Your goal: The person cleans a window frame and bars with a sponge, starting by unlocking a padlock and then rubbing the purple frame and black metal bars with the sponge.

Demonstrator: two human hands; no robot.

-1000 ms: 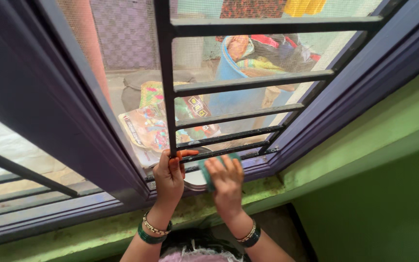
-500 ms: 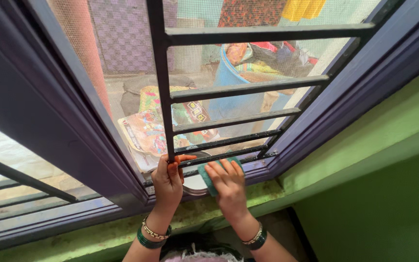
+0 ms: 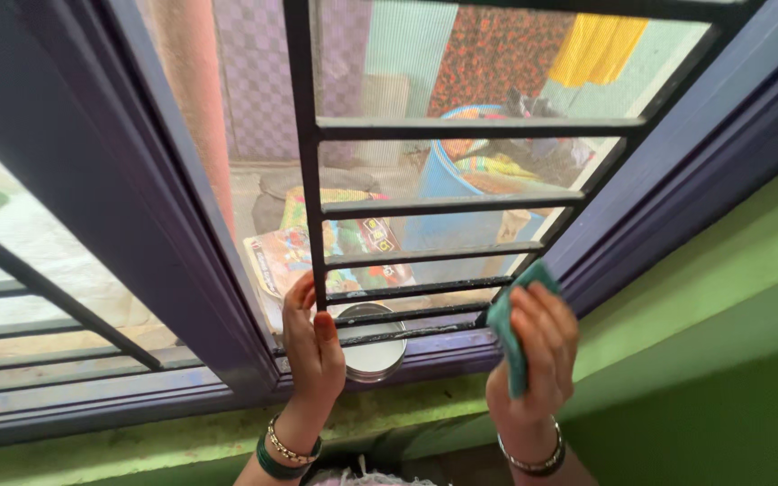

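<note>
We are looking down at our left hand (image 3: 311, 346) wrapping around the foot of the upright bar (image 3: 306, 171) of the window grille, with the horizontal bars (image 3: 447, 202) running off to its right and the mesh screen (image 3: 407, 162) lying just behind them. Our right hand (image 3: 538, 355) is sitting further right, at the grille's lower right corner beside the window frame (image 3: 641, 216), pinching a cloth (image 3: 508, 326) that is touching the bar ends. Between our hands a round metal lid (image 3: 371, 353) is resting behind the lowest bar, while a barrel (image 3: 447, 202) is standing well beyond the screen, the sill (image 3: 182, 432) is lying below both wrists and the wall (image 3: 722, 360) is lying to the right.
</note>
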